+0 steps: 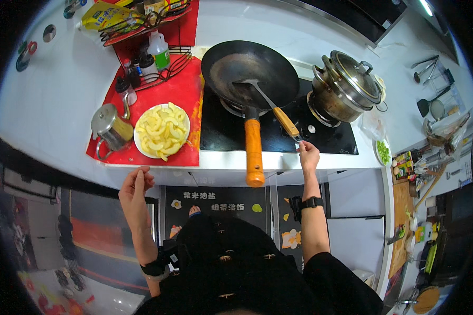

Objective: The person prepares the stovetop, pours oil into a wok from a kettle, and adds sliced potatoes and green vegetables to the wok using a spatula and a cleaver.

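Observation:
A black wok (236,75) with an orange wooden handle sits on the left burner of the hob (224,134). A wok spatula (285,120) leans over its rim, metal blade inside. My right hand (310,157) has its thumb and fingertips pinched at the spatula's handle end, by the hob's front edge; whether it grips the handle is unclear. My left hand (136,183) hovers before the counter edge with loosely bent fingers and nothing visible in it. Beyond it stands a white plate (138,146) of pale yellow sliced vegetable (161,130), beside a metal oil pot (112,126).
A lidded steel pot (343,90) occupies the right burner. Sauce bottles and a wire rack (177,59) stand on the red mat (181,92) at left. A plate of chopped greens (383,152) lies far right. Below it are a cutting board (399,236) and a knife (396,238).

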Available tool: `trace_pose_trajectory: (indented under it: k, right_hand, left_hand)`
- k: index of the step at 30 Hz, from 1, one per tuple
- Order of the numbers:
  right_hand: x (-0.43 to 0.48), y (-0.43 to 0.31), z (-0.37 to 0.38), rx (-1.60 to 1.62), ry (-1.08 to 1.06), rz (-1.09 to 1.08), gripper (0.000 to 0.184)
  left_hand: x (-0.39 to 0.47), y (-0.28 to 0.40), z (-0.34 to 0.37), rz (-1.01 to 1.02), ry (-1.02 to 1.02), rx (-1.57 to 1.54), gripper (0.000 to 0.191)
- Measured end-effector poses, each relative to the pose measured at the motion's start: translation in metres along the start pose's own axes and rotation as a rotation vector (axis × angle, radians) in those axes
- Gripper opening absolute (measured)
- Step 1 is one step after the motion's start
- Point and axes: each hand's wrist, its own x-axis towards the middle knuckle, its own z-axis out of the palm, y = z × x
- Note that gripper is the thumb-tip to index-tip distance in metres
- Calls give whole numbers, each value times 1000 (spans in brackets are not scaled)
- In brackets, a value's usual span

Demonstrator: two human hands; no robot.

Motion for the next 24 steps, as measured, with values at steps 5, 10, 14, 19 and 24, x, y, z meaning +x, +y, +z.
trace_pose_trajectory:
  k: [5, 10, 14, 19, 24]
  right_hand:
    - [29, 23, 10, -61, -89, -150, 24]
    - [43, 17, 17, -282, -171, -95, 51]
    - [57, 17, 23, -355, -196, -155, 58]
    - [63, 5, 31, -435, -220, -149, 60]
    - [64, -2, 33, -474, -198, -165, 55]
  left_hand:
    - [-67, -15, 29, 37, 46, 25, 20]
    - [-121, -28, 39, 68, 147, 51, 20]
    - [-143, -24, 46, 75, 213, 81, 20]
    - [-160, -14, 56, 105, 272, 72, 20]
    - [-160, -21, 62, 94, 240, 61, 20]
